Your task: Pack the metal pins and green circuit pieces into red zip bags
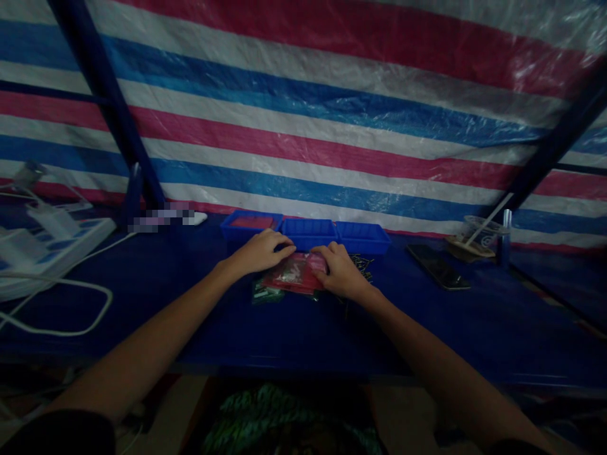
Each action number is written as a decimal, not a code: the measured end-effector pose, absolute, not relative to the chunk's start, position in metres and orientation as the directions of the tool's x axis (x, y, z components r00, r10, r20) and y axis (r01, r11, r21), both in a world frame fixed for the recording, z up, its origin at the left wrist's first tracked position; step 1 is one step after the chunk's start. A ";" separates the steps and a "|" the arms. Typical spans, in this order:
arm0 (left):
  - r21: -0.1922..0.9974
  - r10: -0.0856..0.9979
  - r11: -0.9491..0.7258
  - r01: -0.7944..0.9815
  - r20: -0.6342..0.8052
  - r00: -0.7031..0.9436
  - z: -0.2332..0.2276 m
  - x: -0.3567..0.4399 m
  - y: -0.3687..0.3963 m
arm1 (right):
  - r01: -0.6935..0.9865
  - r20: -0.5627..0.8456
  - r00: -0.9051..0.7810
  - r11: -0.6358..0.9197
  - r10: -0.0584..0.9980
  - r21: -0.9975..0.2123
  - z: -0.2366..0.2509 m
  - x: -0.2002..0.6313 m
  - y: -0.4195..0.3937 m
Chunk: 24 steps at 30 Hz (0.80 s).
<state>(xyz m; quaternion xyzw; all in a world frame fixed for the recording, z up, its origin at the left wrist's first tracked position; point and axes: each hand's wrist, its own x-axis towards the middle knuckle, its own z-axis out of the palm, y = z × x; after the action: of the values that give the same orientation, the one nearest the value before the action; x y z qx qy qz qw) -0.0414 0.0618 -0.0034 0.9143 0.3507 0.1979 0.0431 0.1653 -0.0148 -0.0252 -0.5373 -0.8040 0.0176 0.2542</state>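
Note:
On the blue table lies a small pile of red and clear plastic packets (291, 276), with pale bits showing through the top one. Dark green packets (267, 292) stick out beneath its left side. My left hand (263, 251) rests at the pile's far left edge, its thumb and fingers apart and its palm down. From the right, my right hand (342, 270) has its thumb and fingers closed on the edge of a red packet. Thin dark pieces (364, 266) are scattered just beyond my right hand, too small to name.
Behind the packets stand three blue trays (310, 234); the left one holds something red. A phone (437, 266) and a plastic cup with a straw (481, 234) are at right. A white power strip (61, 259) with cables sits at left. Striped sheeting (303, 133) hangs behind.

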 end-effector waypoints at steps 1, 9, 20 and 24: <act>0.236 0.648 -0.761 0.605 0.321 0.690 -0.001 -0.043 0.061 | 0.847 0.417 -0.299 0.440 0.858 -0.298 -0.026 0.164 -0.015; 0.481 0.639 -0.746 0.461 0.323 0.698 -0.001 -0.042 0.059 | 0.718 0.603 -0.214 0.542 0.769 -0.437 -0.024 0.161 -0.014; 0.838 0.779 -0.507 0.201 0.345 0.524 0.004 -0.042 0.058 | 0.540 0.433 -0.014 0.371 0.901 -0.756 -0.018 0.161 -0.013; 0.844 0.802 -0.508 0.173 0.389 0.454 0.005 -0.043 0.058 | 0.510 0.384 -0.036 0.347 0.923 -0.787 -0.014 0.162 -0.015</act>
<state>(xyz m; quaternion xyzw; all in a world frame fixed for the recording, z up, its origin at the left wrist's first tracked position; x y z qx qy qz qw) -0.0428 0.0577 0.0055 0.7633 0.3192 0.4138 0.3797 0.1616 -0.0148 -0.0145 -0.5242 -0.6832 0.2269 0.4549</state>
